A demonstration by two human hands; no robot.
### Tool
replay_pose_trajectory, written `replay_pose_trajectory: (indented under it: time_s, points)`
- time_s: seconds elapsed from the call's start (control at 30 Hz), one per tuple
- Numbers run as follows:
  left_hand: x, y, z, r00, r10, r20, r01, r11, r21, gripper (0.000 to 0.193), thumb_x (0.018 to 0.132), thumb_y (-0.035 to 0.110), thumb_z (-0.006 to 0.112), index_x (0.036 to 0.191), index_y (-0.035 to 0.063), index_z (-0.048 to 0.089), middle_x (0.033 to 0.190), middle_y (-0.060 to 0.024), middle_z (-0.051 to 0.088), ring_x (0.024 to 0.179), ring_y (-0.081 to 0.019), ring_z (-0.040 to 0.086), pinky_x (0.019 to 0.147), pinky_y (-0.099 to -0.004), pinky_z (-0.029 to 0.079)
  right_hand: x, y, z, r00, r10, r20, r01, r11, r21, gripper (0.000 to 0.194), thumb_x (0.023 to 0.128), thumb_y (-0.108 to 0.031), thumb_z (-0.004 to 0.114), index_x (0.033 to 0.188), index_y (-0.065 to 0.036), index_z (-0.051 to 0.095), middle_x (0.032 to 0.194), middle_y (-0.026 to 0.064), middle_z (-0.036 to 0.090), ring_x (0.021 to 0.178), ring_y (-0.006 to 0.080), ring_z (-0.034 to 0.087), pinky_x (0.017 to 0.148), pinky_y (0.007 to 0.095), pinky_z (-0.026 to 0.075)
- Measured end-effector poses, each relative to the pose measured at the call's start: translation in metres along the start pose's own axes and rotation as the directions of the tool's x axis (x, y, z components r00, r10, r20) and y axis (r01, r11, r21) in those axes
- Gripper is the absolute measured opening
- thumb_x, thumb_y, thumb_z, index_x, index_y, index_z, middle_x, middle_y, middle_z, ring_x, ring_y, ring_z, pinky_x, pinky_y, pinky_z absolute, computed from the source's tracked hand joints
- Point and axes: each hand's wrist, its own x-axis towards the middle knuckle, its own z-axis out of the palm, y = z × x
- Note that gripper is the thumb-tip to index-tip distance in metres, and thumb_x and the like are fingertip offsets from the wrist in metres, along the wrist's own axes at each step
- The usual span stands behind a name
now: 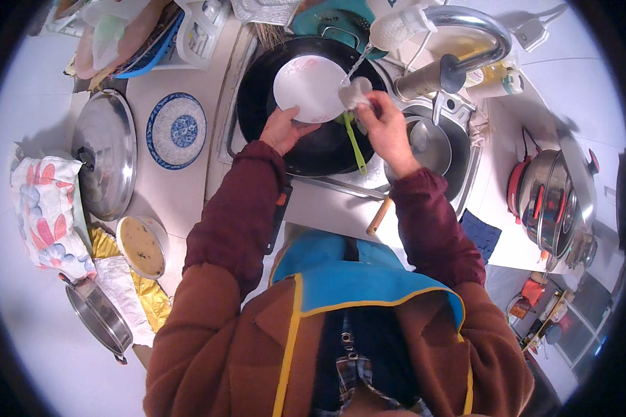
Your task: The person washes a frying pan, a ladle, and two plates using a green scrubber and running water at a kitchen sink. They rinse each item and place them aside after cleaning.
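Note:
My left hand (283,130) grips the near-left rim of a white dish (310,86), holding it tilted over a large black wok (254,91). A wet, whitish cloth or pad (354,94) is pinched in my right hand (388,127), at the dish's right edge. Onto it runs a thin stream of water (360,61) from the fabric-covered spout (399,27) of a curved chrome faucet (482,31). Below the cloth, a utensil with a light green handle (356,146) leans in the wok; its head is partly hidden.
Right of the wok, a metal pan (438,148) with a wooden handle (380,216) sits in the steel sink (461,190). A blue-rimmed plate (157,130), steel lid (112,167) and tub of brown paste (142,247) lie left. An electric pot (540,203) stands right.

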Motion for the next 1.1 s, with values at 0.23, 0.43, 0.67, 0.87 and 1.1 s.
replay_pose_trajectory:
  time_s: [0.23,0.43,0.67,0.87,1.1]
  points:
    - [-0.02,-0.009,0.016,0.99,0.087,0.11,-0.079,0.994,-0.077,0.052,0.093,0.001,0.04,0.144,0.0028,0.03,0.141,-0.0205,0.042,0.124,-0.0405,0.049,0.099,-0.0552,0.049,0.027,-0.007,0.042,0.871,-0.276,0.406,0.491,0.51,-0.706,0.023,0.085,-0.025,0.064,0.101,-0.008,0.066,0.102,0.0127,0.065,0.095,0.0331,0.063,0.077,0.0457,0.052]
    - [-0.028,-0.012,0.017,0.991,0.062,0.117,-0.055,0.997,-0.063,0.053,0.091,-0.002,0.04,0.143,0.0021,0.031,0.14,-0.0201,0.043,0.124,-0.0402,0.05,0.099,-0.0547,0.049,0.065,0.014,0.045,0.92,-0.212,0.33,0.39,0.587,-0.709,0.034,0.081,-0.024,0.067,0.108,-0.005,0.061,0.106,0.0181,0.062,0.096,0.0355,0.063,0.079,0.0455,0.054]
    - [-0.037,-0.005,0.026,0.982,0.01,0.19,-0.003,0.999,-0.039,0.052,0.091,-0.003,0.044,0.141,0.0016,0.034,0.137,-0.019,0.047,0.123,-0.0376,0.052,0.1,-0.0531,0.049,0.077,0.009,0.081,0.9,-0.327,0.288,0.429,0.779,-0.458,0.034,0.084,-0.02,0.064,0.117,-0.011,0.06,0.112,0.0175,0.061,0.102,0.0385,0.061,0.091,0.0451,0.049]
    - [-0.048,0.003,0.019,0.99,-0.048,0.132,0.04,0.997,0.064,0.052,0.09,-0.006,0.046,0.14,0.0026,0.038,0.137,-0.017,0.048,0.123,-0.0338,0.053,0.102,-0.0516,0.048,0.048,-0.006,0.07,0.676,-0.272,0.685,0.542,0.813,-0.212,0.031,0.086,-0.016,0.057,0.115,-0.012,0.064,0.106,0.0175,0.06,0.101,0.0387,0.06,0.087,0.0477,0.048]
    - [-0.049,0.011,0.007,0.987,0.011,0.16,-0.019,0.999,0.051,0.055,0.088,-0.008,0.048,0.141,0.0021,0.037,0.137,-0.0188,0.048,0.123,-0.0354,0.053,0.1,-0.0506,0.05,0.042,-0.004,0.028,0.771,-0.233,0.593,0.56,0.691,-0.457,0.03,0.085,-0.015,0.058,0.114,-0.012,0.063,0.107,0.0177,0.063,0.094,0.0385,0.064,0.082,0.0458,0.052]
